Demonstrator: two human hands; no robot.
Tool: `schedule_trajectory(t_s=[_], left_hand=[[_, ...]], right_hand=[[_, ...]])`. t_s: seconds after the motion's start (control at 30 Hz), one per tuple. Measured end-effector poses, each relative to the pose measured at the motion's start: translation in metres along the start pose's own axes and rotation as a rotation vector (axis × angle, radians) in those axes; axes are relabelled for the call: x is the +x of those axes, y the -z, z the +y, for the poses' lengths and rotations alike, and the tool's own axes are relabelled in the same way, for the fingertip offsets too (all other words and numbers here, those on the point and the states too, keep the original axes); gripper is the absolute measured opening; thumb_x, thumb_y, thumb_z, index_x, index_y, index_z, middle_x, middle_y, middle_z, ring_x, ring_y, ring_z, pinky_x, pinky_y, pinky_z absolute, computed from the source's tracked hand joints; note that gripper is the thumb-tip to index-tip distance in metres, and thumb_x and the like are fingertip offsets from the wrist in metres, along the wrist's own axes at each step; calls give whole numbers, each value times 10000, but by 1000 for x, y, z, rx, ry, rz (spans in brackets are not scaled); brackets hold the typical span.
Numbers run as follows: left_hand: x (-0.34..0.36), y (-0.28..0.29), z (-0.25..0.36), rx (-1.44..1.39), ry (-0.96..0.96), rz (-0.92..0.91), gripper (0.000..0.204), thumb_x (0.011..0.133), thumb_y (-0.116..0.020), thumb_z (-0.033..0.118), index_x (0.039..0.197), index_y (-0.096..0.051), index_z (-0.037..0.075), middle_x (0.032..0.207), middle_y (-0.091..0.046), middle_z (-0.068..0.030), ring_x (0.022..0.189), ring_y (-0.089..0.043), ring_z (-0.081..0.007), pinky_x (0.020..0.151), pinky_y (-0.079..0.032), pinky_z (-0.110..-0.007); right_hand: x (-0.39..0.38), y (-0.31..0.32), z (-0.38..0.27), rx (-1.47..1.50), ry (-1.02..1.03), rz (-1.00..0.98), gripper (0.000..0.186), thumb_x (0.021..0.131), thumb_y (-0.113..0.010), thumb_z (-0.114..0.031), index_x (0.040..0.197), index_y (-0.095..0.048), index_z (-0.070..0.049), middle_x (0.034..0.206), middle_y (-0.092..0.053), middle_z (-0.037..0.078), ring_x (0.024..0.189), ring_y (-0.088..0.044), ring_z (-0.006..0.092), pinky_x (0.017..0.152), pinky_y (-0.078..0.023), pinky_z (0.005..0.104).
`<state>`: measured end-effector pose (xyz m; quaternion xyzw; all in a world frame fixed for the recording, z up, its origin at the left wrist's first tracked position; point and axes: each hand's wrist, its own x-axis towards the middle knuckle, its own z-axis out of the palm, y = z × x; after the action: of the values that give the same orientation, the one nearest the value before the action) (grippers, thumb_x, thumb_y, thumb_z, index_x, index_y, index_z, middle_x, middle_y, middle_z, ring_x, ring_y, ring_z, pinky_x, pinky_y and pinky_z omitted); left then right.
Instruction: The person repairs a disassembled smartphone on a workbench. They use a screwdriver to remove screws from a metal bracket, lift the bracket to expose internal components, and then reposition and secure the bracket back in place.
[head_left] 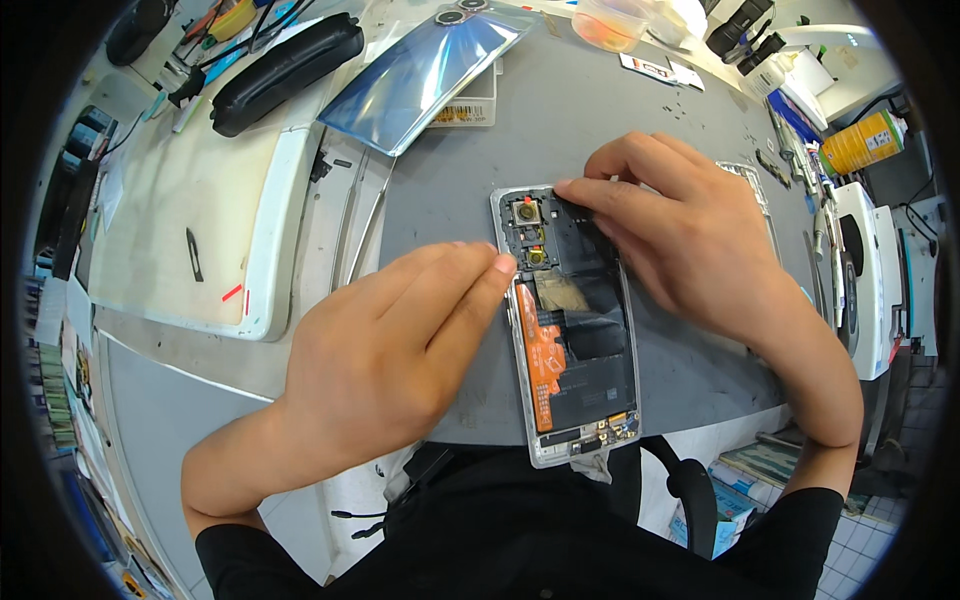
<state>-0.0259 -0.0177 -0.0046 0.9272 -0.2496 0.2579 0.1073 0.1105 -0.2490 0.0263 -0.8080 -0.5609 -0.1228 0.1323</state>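
An opened smartphone point(592, 385) lies on the grey mat, its near end at the mat's front edge. Its inside shows a black battery, an orange flex cable point(542, 350) along the left side and a camera module point(526, 211) at the far end. My left hand point(375, 350) is closed at the phone's upper left edge, thumb and fingers pressed together there. My right hand point(690, 225) pinches the upper right corner, fingers curled along that side. Whether a small part sits between the fingertips of either hand is hidden.
A shiny blue phone back cover point(420, 85) rests on a clear plastic box point(475, 108) at the far left. Tweezers point(368, 222) lie left of the mat, beside a pale pad point(150, 210) bearing a black case point(288, 75). Tiny screws point(678, 108) and tools line the right.
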Motion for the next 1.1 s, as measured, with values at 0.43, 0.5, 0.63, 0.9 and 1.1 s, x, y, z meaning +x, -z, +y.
schedule_trajectory(t_s=[0.43, 0.5, 0.63, 0.9, 1.1], left_hand=[[2, 2, 1, -79, 34, -24, 354, 780, -728, 17, 1119, -752, -81, 1080, -719, -174, 939, -747, -300, 746, -631, -340], [2, 2, 1, -75, 40, -29, 347, 785, -734, 13, 1118, -755, -84, 1070, -719, -174, 935, -748, -296, 744, -631, -336], [2, 1, 2, -80, 51, -22, 332, 791, -743, 9, 1110, -760, -85, 1050, -723, -170, 928, -749, -290, 739, -631, -332], [1, 1, 2, -67, 48, -20, 334, 788, -740, 10, 1108, -760, -82, 1048, -725, -167, 926, -748, -291, 744, -630, -332], [1, 0, 0, -61, 23, 4, 354, 778, -729, 23, 1117, -746, -80, 1061, -721, -164, 925, -746, -296, 748, -625, -334]], right_hand=[[15, 7, 3, 154, -129, -97, 189, 856, -731, 49, 1026, -747, -31, 968, -684, 74, 840, -692, 255, 711, -552, 350], [17, 7, 4, 154, -107, -97, 193, 843, -737, 53, 1018, -744, -30, 966, -685, 77, 841, -693, 260, 709, -553, 353], [18, 7, 7, 174, -60, -96, 225, 813, -751, 56, 1021, -744, -31, 962, -682, 84, 839, -692, 271, 699, -554, 361], [6, 7, -8, -81, 10, -90, 373, 790, -728, 39, 1139, -780, -82, 984, -667, 54, 811, -661, 213, 648, -556, 325], [3, 8, -26, -186, -33, -92, 407, 802, -718, 9, 1189, -773, -107, 1027, -656, 44, 840, -651, 198, 640, -556, 317]])
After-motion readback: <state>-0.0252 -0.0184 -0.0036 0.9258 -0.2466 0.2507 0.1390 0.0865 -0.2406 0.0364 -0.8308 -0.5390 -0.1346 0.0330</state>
